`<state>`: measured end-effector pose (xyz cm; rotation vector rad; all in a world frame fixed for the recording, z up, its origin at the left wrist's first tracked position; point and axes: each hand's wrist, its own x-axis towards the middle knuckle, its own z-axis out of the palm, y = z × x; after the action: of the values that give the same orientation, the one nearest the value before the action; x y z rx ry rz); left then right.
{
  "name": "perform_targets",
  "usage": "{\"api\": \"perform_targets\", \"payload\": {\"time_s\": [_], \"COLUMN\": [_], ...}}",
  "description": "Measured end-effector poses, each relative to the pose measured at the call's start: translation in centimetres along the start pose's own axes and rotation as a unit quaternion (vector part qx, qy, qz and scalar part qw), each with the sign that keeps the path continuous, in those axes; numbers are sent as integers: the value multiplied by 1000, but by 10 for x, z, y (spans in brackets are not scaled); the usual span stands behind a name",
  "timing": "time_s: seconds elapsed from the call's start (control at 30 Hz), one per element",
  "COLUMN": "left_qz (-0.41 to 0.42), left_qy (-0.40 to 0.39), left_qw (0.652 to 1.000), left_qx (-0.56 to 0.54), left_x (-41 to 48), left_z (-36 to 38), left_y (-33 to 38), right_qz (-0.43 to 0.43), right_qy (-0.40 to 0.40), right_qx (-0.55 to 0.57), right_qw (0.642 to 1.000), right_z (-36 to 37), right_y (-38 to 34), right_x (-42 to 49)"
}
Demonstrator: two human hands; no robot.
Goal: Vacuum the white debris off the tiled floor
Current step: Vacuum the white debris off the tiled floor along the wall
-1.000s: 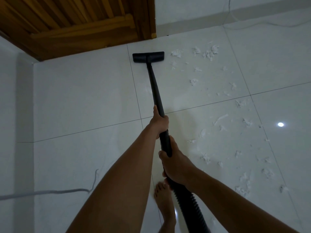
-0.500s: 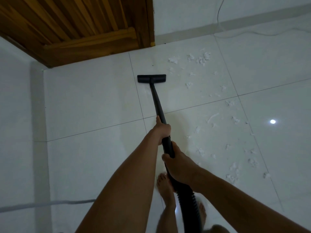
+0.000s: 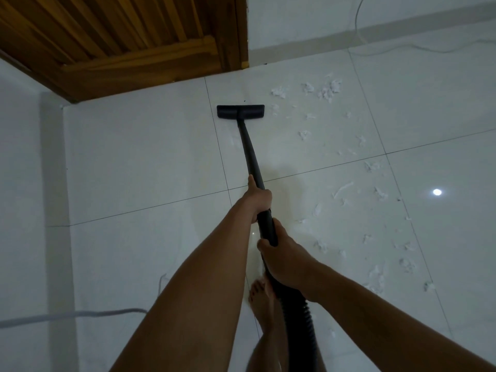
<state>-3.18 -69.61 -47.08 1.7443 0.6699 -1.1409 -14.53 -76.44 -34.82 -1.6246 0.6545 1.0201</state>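
Observation:
A black vacuum wand runs from my hands to a flat black floor head resting on the white tiled floor near the door. My left hand grips the wand higher up. My right hand grips it lower, where the ribbed black hose begins. White debris lies scattered to the right of the head and down the right side of the floor, with more scraps near my right arm.
A wooden door stands at the top left, with white wall and skirting to its right. A thin white cable trails along the far floor. A grey cord lies at lower left. My bare foot is under the hose.
The floor head was pulled back toward me from near the door, then pushed forward again. Both hands kept their grip on the wand.

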Motion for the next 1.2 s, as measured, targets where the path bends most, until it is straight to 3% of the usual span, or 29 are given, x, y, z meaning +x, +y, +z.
{"api": "perform_targets", "payload": {"time_s": [0.87,1.2], "left_qz": [20,-2], "left_qy": [7,-8], "left_qw": [1000,1000], "left_qx": [-19,-4], "left_x": [53,18], "left_z": [-1,-12], "left_y": [58,61], "right_qz": [4,16], "right_qy": [-5,-16], "right_qx": [20,17], "right_qw": [1000,1000], "right_z": [-39,-33], "right_y": [-30,-49], "right_x": [60,26]}}
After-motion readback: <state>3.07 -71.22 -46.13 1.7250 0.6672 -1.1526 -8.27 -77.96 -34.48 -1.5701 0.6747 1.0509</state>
